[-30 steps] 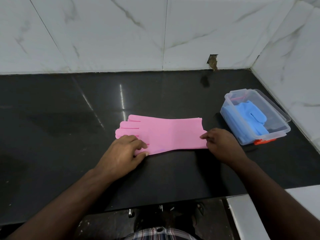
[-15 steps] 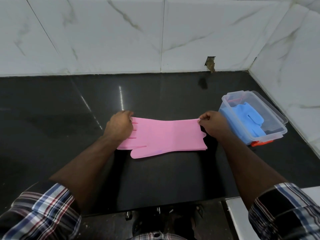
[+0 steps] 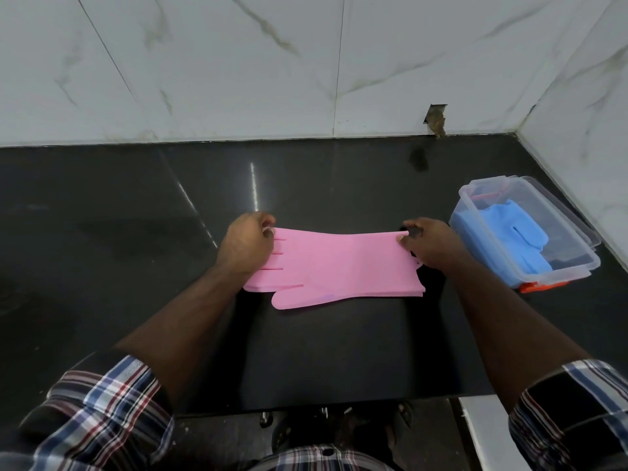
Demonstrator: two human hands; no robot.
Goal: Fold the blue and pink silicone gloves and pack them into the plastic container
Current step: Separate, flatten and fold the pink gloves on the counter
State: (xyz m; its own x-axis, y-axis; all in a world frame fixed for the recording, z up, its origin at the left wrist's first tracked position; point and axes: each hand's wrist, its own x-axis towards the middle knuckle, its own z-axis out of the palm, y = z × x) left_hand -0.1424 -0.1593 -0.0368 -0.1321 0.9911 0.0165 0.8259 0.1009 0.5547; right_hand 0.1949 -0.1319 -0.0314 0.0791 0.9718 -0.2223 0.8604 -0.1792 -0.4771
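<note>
- Toward the right edge of the surface, near the back corner, the clear plastic container (image 3: 574, 260) stands open with the blue silicone glove (image 3: 509, 232) lying in it, so I judge that half of the job done.
- Only one blue shape shows through the wall; whether more lies under it I cannot tell.
- At the middle of the surface the pink silicone glove (image 3: 339, 263) is spread flat and unfolded, its fingers pointing to the left edge, its cuff to the container.
- My left hand (image 3: 246, 248) is closed over the fingertip end, pinching the far corner.
- My right hand (image 3: 430, 244) is closed on the far corner of the cuff, thumb and fingers nipping the edge.
- Both hands hold the far edge, so the glove stretches between them, its near edge on the surface.
- Left to do, by my reckoning: fold the pink one and pack it in beside the blue.
</note>
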